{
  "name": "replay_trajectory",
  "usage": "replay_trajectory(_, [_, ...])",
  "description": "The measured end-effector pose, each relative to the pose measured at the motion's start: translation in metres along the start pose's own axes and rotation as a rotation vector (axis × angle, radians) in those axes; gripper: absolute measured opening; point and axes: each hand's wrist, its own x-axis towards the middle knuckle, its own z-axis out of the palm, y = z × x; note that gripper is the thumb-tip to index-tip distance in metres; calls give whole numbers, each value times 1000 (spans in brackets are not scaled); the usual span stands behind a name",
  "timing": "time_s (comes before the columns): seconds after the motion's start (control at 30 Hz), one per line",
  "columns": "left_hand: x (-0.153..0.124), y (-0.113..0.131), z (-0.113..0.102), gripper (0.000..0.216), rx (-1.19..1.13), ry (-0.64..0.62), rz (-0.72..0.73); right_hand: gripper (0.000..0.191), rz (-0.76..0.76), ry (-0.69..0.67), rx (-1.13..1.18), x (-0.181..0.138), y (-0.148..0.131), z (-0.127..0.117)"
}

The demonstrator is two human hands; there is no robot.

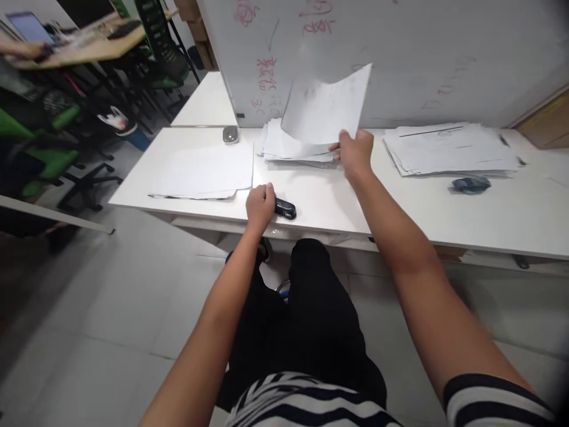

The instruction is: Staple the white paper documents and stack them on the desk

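Observation:
My right hand [357, 151] pinches the lower right corner of a white paper sheet [326, 110]. The sheet is lifted and curved above a loose paper stack [296, 151] in the middle of the desk. Near the front edge, my left hand [261, 206] is closed around one end of a black stapler [285, 209]; its other end sticks out to the right. Left of that hand lies a flat pile of papers [200, 172]. Whether the lifted paper is one sheet or more, I cannot tell.
A whiteboard [400, 59] with red writing stands behind the white desk [329, 201]. To the right are another paper stack [448, 148], a dark crumpled item [471, 185] and a cardboard box [546, 121]. A small grey case [230, 135] sits at the back left.

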Motion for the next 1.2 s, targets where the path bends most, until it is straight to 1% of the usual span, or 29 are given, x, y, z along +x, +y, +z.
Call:
replay_trajectory(0.07, [1, -1, 1, 45, 4, -9, 10, 30, -34, 14, -180, 19, 10, 16])
replay_trajectory(0.13, [2, -2, 1, 45, -6, -20, 10, 33, -47, 54, -378, 22, 22, 21])
replay_trajectory(0.2, [2, -2, 0, 45, -13, -21, -3, 41, -61, 99, -562, 18, 33, 18])
replay_trajectory(0.27, [2, -1, 0, 44, -9, -14, -13, 49, -98, 129, -711, 14, 39, 5])
replay_trajectory(0.37, [3, -1, -1, 44, -11, -15, -12, 54, -151, 162, -881, 14, 42, -32])
replay_trajectory(0.47, [3, 0, -2, 44, -20, -11, -21, 53, -153, 177, -1019, 22, 50, -83])
replay_trajectory(0.5, [3, 0, -2, 44, -22, -7, -23, 54, -136, 170, -1056, 25, 55, -99])
replay_trajectory(0.57, [2, 0, -2, 44, -25, -1, -24, 59, -55, 130, -1104, 32, 69, -128])
replay_trajectory(0.63, [2, 0, -3, 45, -28, -7, -26, 64, 52, 81, -1114, 37, 82, -145])
replay_trajectory(0.7, [2, -1, -3, 44, -29, -11, -34, 64, 127, 74, -1106, 39, 91, -150])
replay_trajectory(0.73, [3, -1, -3, 44, -29, -10, -40, 62, 137, 90, -1104, 40, 93, -149])
replay_trajectory(0.83, [3, -1, -3, 44, -30, 0, -53, 56, 98, 156, -1108, 39, 92, -142])
replay_trajectory(0.9, [2, 0, -3, 44, -33, -3, -53, 54, 70, 174, -1100, 36, 90, -140])
replay_trajectory(1.2, [2, -3, -2, 44, -23, -8, -33, 48, 93, 167, -1080, 33, 90, -142])
